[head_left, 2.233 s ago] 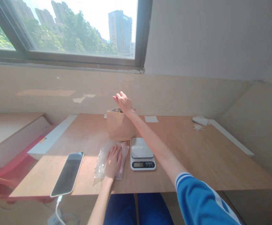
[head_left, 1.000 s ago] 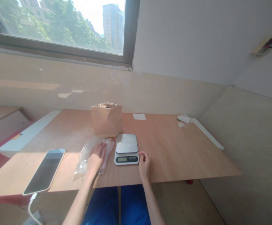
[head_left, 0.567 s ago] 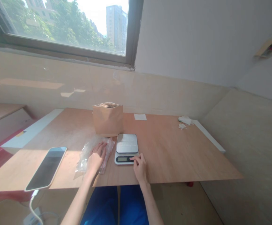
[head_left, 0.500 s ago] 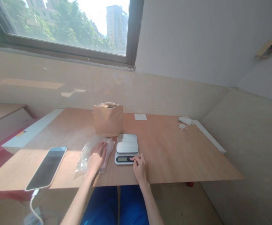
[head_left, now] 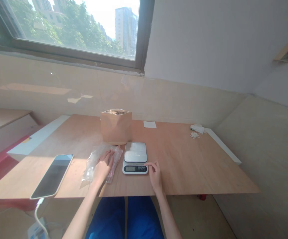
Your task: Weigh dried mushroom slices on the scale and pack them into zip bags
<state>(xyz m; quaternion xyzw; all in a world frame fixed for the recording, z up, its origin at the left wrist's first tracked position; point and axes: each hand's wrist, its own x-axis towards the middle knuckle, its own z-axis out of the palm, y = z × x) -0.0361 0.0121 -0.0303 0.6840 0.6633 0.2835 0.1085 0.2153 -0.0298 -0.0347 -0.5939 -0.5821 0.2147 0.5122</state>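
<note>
A small digital kitchen scale with a square metal plate and a dark button panel lies near the table's front edge. Just off the panel's right end is my right hand, index finger stretched toward the scale, holding nothing. My left hand rests flat, fingers spread, on clear plastic bags left of the scale. Part of the bags is hidden under it. Behind them stands a brown paper pouch, its top gaping, with contents I cannot make out.
On the left of the wooden table lies a phone with a white cable hanging over the edge. A white paper is at the back, and crumpled white scraps sit at the back right.
My right hand has drawn back to the right, off the scale's buttons, which now show. My left hand stays on the plastic bags. The view has shifted slightly.
</note>
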